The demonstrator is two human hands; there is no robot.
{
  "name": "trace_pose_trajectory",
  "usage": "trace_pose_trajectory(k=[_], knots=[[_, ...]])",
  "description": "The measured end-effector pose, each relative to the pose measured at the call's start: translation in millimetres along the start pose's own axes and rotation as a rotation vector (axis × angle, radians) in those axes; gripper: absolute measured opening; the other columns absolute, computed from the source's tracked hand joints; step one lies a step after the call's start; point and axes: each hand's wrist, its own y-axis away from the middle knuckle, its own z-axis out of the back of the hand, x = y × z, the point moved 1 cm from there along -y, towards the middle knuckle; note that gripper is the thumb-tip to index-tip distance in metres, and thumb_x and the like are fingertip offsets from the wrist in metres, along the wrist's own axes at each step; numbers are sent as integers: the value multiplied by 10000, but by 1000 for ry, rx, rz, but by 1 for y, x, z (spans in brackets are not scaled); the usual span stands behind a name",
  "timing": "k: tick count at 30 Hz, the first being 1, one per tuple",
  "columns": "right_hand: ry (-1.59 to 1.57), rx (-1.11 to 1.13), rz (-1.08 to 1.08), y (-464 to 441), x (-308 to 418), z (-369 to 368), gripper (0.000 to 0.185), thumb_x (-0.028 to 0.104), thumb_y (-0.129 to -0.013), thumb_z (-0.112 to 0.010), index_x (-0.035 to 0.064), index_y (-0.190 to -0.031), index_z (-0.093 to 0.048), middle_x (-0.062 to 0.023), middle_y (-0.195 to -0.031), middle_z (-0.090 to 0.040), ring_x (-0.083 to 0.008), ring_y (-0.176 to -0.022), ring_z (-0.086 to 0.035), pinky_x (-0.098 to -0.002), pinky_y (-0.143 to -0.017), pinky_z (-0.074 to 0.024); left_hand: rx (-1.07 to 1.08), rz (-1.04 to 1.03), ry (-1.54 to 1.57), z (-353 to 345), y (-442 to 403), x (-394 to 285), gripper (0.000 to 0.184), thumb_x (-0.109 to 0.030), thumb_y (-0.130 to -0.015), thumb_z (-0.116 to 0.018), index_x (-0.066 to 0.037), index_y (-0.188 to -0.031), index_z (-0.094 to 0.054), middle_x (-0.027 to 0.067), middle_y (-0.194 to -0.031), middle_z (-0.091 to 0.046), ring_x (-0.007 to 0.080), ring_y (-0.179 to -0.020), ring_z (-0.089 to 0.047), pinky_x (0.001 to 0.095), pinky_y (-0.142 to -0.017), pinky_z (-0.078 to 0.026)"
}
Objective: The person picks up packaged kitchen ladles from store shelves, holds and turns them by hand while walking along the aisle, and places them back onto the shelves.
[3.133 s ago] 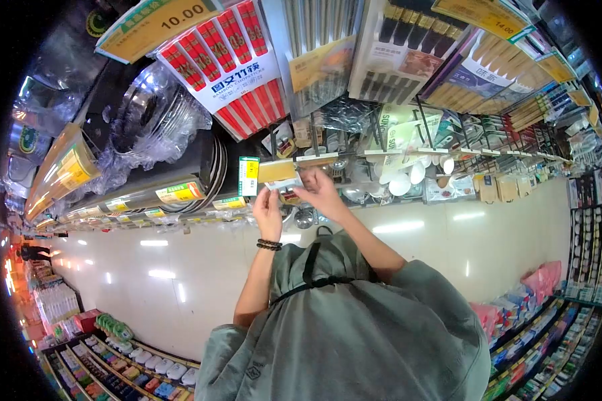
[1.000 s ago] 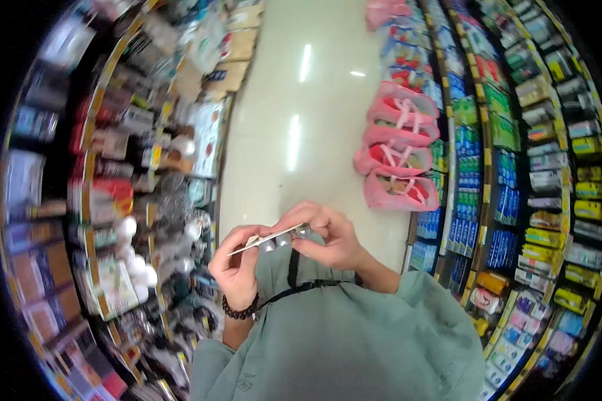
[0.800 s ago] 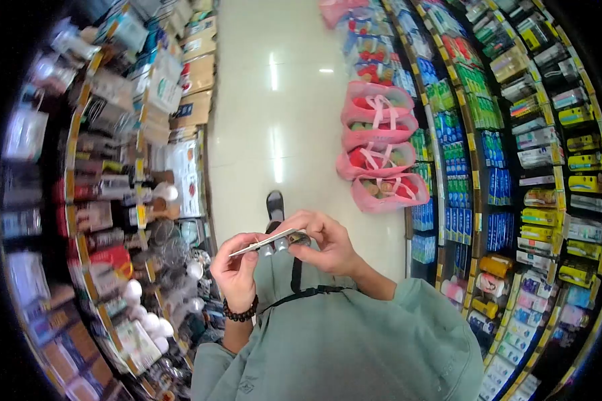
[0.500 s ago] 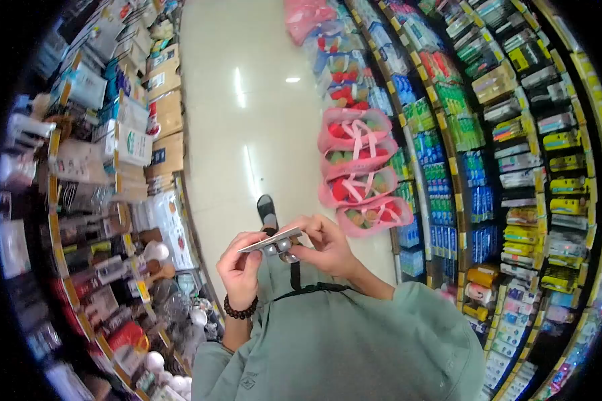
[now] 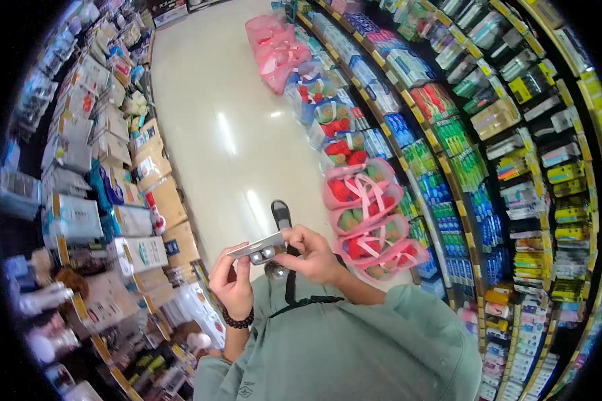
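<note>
In front of my waist, a thin flat card pack (image 5: 255, 245) is held nearly edge-on, tilted up toward the right. Shiny rounded silvery pieces (image 5: 262, 255) stick out on its near side; their exact kind I cannot make out. My left hand (image 5: 233, 284) grips the card's left end between thumb and fingers, a dark bead bracelet on its wrist. At the right end, my right hand (image 5: 312, 257) pinches the card with bent fingers and thumb. The printed face of the card is not visible.
Pink-trimmed clear bags (image 5: 364, 190) with red and green contents line the floor on the right. Shelves with toothpaste-like boxes and hanging packs (image 5: 478, 167) rise behind them. Left shelves hold boards (image 5: 172, 204) and packaged goods. A dark shoe (image 5: 281, 212) shows on the pale floor (image 5: 214, 87).
My view has turned, and the shelves and bags have shifted in the picture; more pink bags show farther up the aisle. Both hands keep hold of the card pack, now slightly farther left.
</note>
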Motion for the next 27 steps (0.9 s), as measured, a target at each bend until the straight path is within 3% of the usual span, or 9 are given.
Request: trace_pose_trajectory(k=[5, 8, 9, 14, 15, 18, 22, 24, 27], knots=[[24, -4, 46, -136, -25, 37, 378, -60, -806, -691, 88, -807, -342, -52, -962, -577, -96, -841, -448, -258, -767, -394, 35, 90, -16, -27, -131, 26, 153, -44, -905, -614, 76, -996, -638, 99, -980, -649, 116, -853, -565, 231, -724, -449], [-107, 16, -17, -224, -27, 51, 369, -67, -806, -685, 84, -808, -348, -69, -995, -591, -102, -872, -472, -267, -785, -404, 28, 98, 18, -40, -216, 31, 162, -46, -910, -609, 73, -1014, -645, 105, -997, -647, 133, -866, -574, 240, -736, -454], [67, 63, -107, -251, -21, 60, 367, -82, -804, -674, 82, -803, -345, -100, -1051, -609, -126, -956, -503, -293, -824, -416, 37, 85, 22, -45, -247, 29, 164, -46, -911, -606, 73, -1018, -645, 106, -994, -646, 137, -870, -575, 242, -740, -453], [-137, 82, -8, -389, -16, 74, 385, -82, -805, -663, 88, -783, -318, -150, -1073, -627, -164, -962, -539, -311, -804, -436, -6, 73, -18, -63, -375, 27, 166, -40, -916, -592, 87, -1010, -642, 108, -970, -639, 148, -885, -570, 252, -766, -449], [-105, 101, 55, -416, -13, 76, 391, -78, -810, -661, 84, -775, -307, -137, -1055, -631, -156, -927, -543, -295, -777, -440, 15, 105, -35, -61, -395, 28, 231, -65, -913, -598, 64, -1105, -607, 135, -1036, -632, 199, -964, -591, 291, -862, -448], [-87, 139, 211, -478, -2, 78, 390, -100, -813, -633, 84, -773, -292, -167, -1071, -642, -198, -935, -569, -309, -799, -446, -184, -505, -348, -64, -460, 3, 376, -177, -934, -574, 25, -1247, -526, 195, -1215, -575, 296, -1148, -549, 390, -1012, -392], [-75, 67, 385, -538, 24, 102, 361, -148, -803, -570, 90, -819, -299, -210, -1064, -641, -268, -977, -584, -386, -830, -459, -346, -1010, -345, -47, -612, -42, 321, -205, -909, -595, -5, -1160, -576, 165, -1128, -611, 278, -1046, -583, 397, -924, -431], [-53, -24, 407, -562, 34, 118, 358, -157, -797, -555, 94, -835, -302, -222, -1060, -635, -283, -980, -583, -407, -836, -459, -323, -887, -376, -51, -739, -18, 296, -218, -897, -605, -20, -1117, -601, 150, -1084, -628, 269, -995, -600, 401, -880, -451], [-82, -213, 369, -604, 18, 148, 349, -106, -807, -587, 99, -834, -306, -212, -1073, -611, -246, -919, -565, -361, -808, -451, 7, -245, -691, -78, -957, 139, 262, -239, -878, -621, -43, -1051, -639, 128, -1018, -655, 255, -918, -626, 407, -814, -480]])
